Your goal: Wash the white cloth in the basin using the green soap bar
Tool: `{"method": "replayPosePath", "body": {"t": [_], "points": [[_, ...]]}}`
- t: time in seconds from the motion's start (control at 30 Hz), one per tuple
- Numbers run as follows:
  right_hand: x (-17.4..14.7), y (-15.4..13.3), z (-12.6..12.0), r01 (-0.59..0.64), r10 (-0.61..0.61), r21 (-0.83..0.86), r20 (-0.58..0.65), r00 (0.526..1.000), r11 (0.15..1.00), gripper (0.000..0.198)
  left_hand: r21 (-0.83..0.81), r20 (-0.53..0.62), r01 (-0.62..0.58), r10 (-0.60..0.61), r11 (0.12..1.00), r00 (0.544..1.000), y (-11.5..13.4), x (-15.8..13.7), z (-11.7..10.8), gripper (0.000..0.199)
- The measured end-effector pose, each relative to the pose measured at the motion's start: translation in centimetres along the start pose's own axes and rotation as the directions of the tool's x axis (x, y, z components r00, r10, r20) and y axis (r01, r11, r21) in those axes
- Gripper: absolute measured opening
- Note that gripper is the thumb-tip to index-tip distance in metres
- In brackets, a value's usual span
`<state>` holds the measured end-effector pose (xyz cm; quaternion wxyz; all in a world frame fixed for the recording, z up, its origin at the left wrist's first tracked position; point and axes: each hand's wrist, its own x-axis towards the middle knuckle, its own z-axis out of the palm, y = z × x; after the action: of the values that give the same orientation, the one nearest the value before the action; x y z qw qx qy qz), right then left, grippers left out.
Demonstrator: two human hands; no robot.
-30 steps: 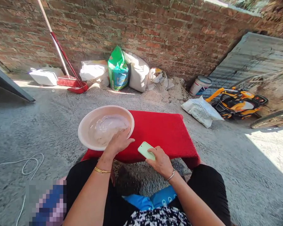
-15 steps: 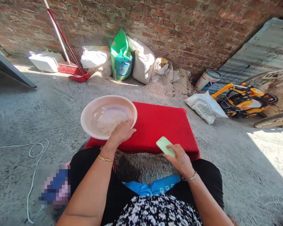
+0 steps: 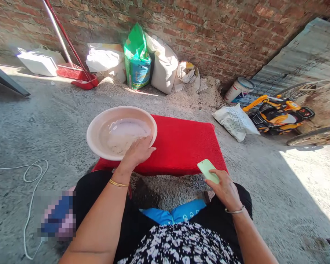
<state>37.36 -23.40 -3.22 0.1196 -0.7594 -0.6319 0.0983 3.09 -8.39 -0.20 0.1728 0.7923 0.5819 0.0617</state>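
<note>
A pale pink basin (image 3: 95, 141) with clear water in it stands on the left part of a low bench or table covered in red cloth (image 3: 185, 143). My left hand (image 3: 137, 151) lies over the basin's near right rim, fingers stretched out and loosely together, fingertips inside above or at the water; I cannot tell if they touch it. My right hand (image 3: 224, 187) holds a pale green phone case (image 3: 208, 171) between thumb and fingers, at the near right edge of the red cloth. Whether a phone sits in the case cannot be made out.
Along the brick wall stand a green sack (image 3: 138, 58), a white sack (image 3: 164, 68) and a red dustpan (image 3: 85, 81). To the right are a bucket (image 3: 239, 90), a white bag (image 3: 235, 121) and a yellow ride-on toy (image 3: 282, 115). A white cable (image 3: 29, 209) lies on the floor left.
My right hand has moved right with the phone case, away from the basin. My left hand stays at the basin's rim. The whole view has shifted slightly.
</note>
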Motion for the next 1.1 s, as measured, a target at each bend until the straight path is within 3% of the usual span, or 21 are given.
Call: {"method": "replayPosePath", "body": {"t": [0.1,0.2,0.33,0.43,0.5,0.6,0.73,0.83,0.9,1.0,1.1], "points": [[0.3,-5.8,2.4,0.177,-0.182,0.115,0.039,0.983,0.978,0.035,0.014,-0.001,-0.012,0.012,1.000,1.000,0.0,0.0,-0.2,0.038],[0.9,-7.5,3.6,0.211,-0.223,0.148,0.067,0.972,0.966,0.035,0.016,-0.011,-0.028,0.028,0.999,1.000,0.1,0.0,-0.4,0.035],[0.6,-1.2,2.0,0.017,-0.021,0.070,0.049,0.999,0.997,0.038,0.006,-0.003,-0.011,0.011,1.000,1.000,0.2,0.1,-0.3,0.035],[0.2,4.2,-0.4,-0.202,0.202,-0.073,-0.003,0.979,0.977,0.041,0.010,-0.001,0.004,-0.004,1.000,1.000,0.2,0.2,-0.2,0.036],[0.6,5.4,-1.3,-0.257,0.252,-0.114,-0.056,0.966,0.960,0.044,0.013,-0.001,0.002,-0.002,1.000,1.000,0.2,0.1,-0.1,0.035],[1.9,2.3,-0.6,-0.122,0.119,-0.025,-0.088,0.989,0.992,0.043,0.019,-0.021,-0.012,0.012,1.000,1.000,0.1,0.0,-0.1,0.034],[4.2,-5.6,2.4,0.138,-0.134,0.130,-0.032,0.990,0.982,0.035,0.012,-0.031,-0.027,0.027,1.000,0.999,0.1,-0.1,-0.3,0.035],[5.2,-8.3,3.8,0.180,-0.188,0.153,0.037,0.982,0.972,0.033,0.017,-0.013,-0.019,0.019,1.000,1.000,0.1,0.0,-0.5,0.034],[5.2,-6.9,3.6,0.121,-0.130,0.132,0.066,0.989,0.984,0.033,0.028,-0.011,-0.020,0.020,0.999,1.000,0.2,0.0,-0.5,0.034],[4.3,-1.5,1.7,-0.099,0.097,0.050,0.045,0.994,0.994,0.037,0.027,-0.009,-0.022,0.022,0.999,1.000,0.1,0.1,-0.2,0.034],[3.3,4.0,-0.7,-0.348,0.347,-0.075,-0.023,0.938,0.935,0.045,0.015,-0.012,-0.020,0.021,1.000,1.000,-0.1,0.2,0.0,0.035]]}}
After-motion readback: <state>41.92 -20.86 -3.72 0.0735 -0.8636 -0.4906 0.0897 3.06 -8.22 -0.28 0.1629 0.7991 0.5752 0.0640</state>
